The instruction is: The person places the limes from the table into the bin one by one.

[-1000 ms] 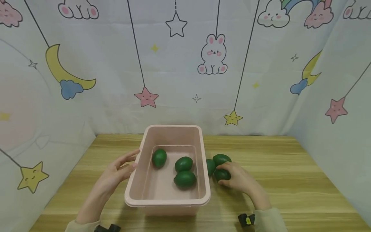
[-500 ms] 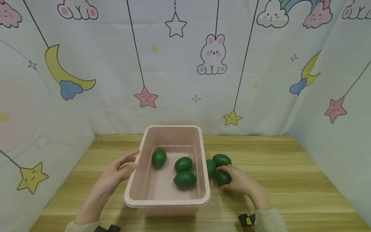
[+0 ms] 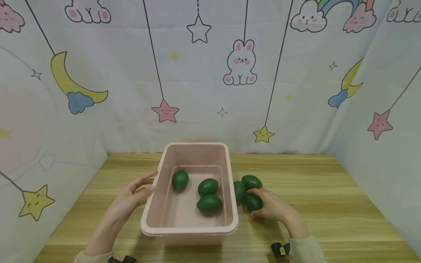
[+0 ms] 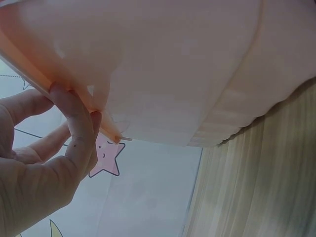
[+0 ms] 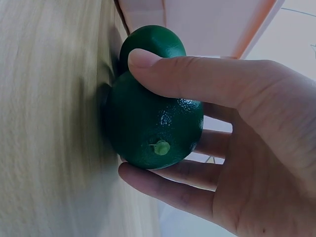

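A pale pink plastic box (image 3: 187, 230) stands on the table, with three green limes inside: one lime (image 3: 180, 180) on the left, two limes (image 3: 209, 204) together on the right. My left hand (image 3: 131, 197) holds the box by its left rim, fingertips tucked at the lip in the left wrist view. Right of the box, my right hand (image 3: 274, 205) grips a dark green lime (image 5: 153, 123) between thumb and fingers, its stem nub facing the right wrist camera. Two more limes touch this group: one (image 3: 251, 181) behind, and another (image 3: 239, 191) partly hidden by the box wall.
The wooden table (image 3: 315, 197) reaches back to a white cloth backdrop (image 3: 197, 73) printed with moons, stars and rabbits. Cloth also closes off both sides. A black strap piece (image 3: 280, 250) shows at the right wrist.
My right hand and the lime in it have shifted slightly toward me, and the thumb sits lower round the fruit. The left hand and the box have stayed put.
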Demonstrator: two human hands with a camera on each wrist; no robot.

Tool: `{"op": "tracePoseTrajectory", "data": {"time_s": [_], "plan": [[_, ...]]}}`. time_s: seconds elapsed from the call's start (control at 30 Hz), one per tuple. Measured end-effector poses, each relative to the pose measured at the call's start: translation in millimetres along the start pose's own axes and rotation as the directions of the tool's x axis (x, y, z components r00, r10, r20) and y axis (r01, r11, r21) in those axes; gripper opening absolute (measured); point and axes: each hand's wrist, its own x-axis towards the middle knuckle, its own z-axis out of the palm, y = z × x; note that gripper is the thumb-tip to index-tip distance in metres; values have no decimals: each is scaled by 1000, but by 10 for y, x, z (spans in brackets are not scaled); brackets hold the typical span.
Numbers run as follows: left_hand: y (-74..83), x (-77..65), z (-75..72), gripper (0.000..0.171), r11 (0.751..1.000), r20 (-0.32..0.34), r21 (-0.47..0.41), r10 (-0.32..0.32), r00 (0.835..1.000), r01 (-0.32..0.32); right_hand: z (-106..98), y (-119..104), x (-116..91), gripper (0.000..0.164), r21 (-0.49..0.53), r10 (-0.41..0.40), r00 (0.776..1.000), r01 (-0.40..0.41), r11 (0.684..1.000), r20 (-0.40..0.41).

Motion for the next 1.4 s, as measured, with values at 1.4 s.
{"op": "tracePoseTrajectory", "data": {"time_s": [1.4], "plan": [[-21, 8, -12, 57, 999, 19, 3, 38, 999, -38, -203, -178, -133, 69, -30, -25, 998, 23, 999, -50]]}}
